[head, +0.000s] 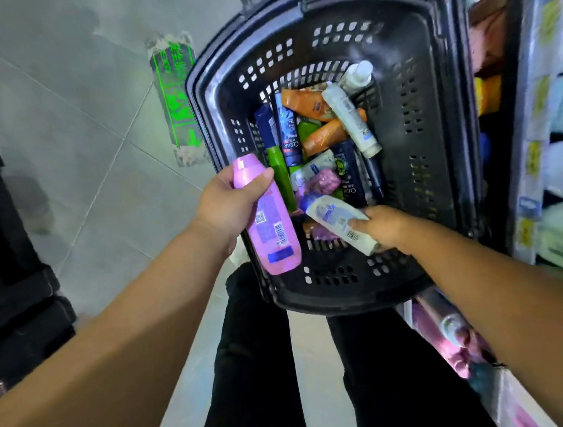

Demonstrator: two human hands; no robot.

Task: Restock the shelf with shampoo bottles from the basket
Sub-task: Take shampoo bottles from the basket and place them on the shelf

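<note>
A black plastic basket [432,109] stands on the floor in front of me, with several shampoo bottles heaped in its bottom: orange, green, dark blue, white and purple ones. My left hand [226,200] grips a pink bottle [269,221] near its cap, held over the basket's near left rim. My right hand [382,224] reaches inside the basket and holds a white bottle with a blue cap [335,219] by its lower end. The shelf [532,149] runs along the right edge of the view.
The shelf on the right carries pale packs and yellow price tags; pink bottles [448,335] stand on its low tier by my right leg. Black crates [14,265] stand at the left. A green floor sticker [177,97] lies on the grey tiles beyond the basket.
</note>
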